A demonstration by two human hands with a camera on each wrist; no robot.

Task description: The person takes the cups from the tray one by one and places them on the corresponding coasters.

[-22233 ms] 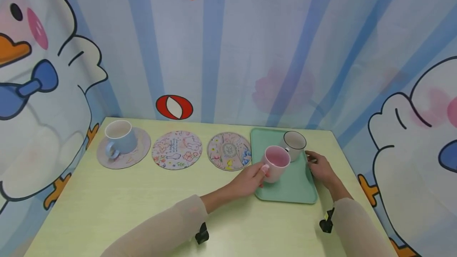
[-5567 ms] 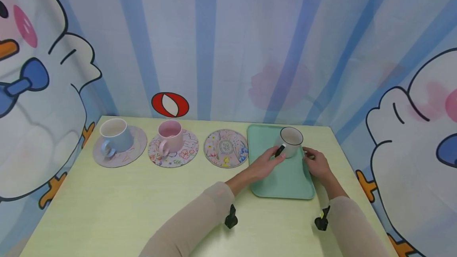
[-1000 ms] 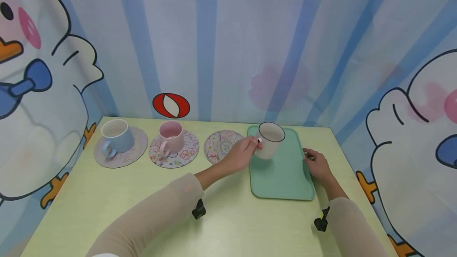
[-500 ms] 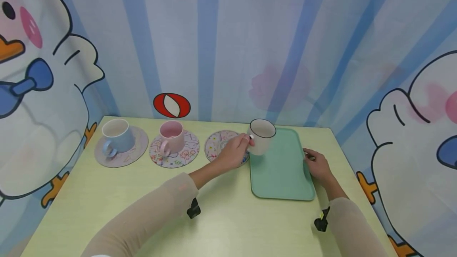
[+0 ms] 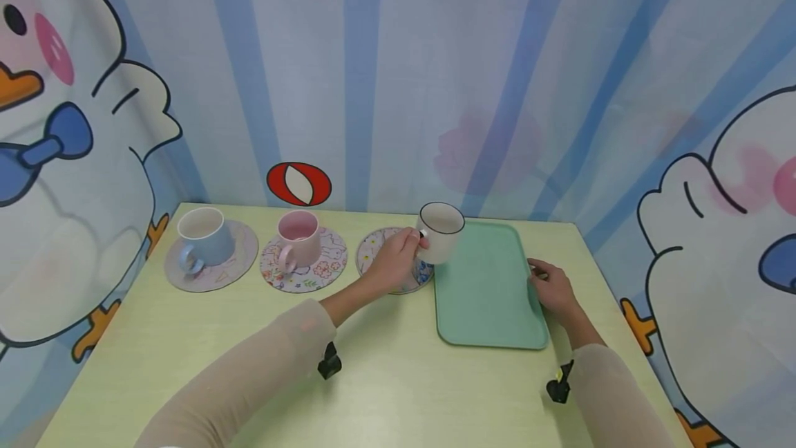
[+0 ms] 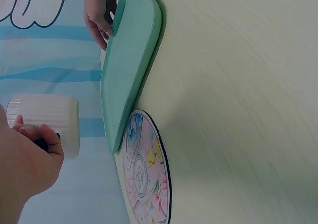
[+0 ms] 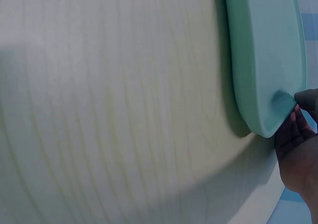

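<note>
My left hand (image 5: pixel 393 259) grips the handle of a white mug (image 5: pixel 443 246) with a dark rim. In the left wrist view the mug (image 6: pixel 47 110) hangs upright, clear of the table, fingers curled round its dark handle. From the head it overlaps the tray's left edge and the right side of a round floral coaster (image 5: pixel 371 249). My right hand (image 5: pixel 553 290) pinches the right rim of the green tray (image 5: pixel 488 303); in the right wrist view the thumb lies on the rim (image 7: pixel 304 65) with the fingers below it.
A blue cup (image 5: pixel 214 244) stands on the far left coaster (image 5: pixel 180 281). Right of it, a pink mug (image 5: pixel 301 249) stands on a patterned coaster (image 5: pixel 329 272). A striped curtain (image 5: pixel 398 88) hangs behind the table's back edge.
Over the last second the white mug has moved left and slightly up in my left hand, from above the tray. Earlier, the pink mug went from the tray region to the middle coaster. The right hand stays.
</note>
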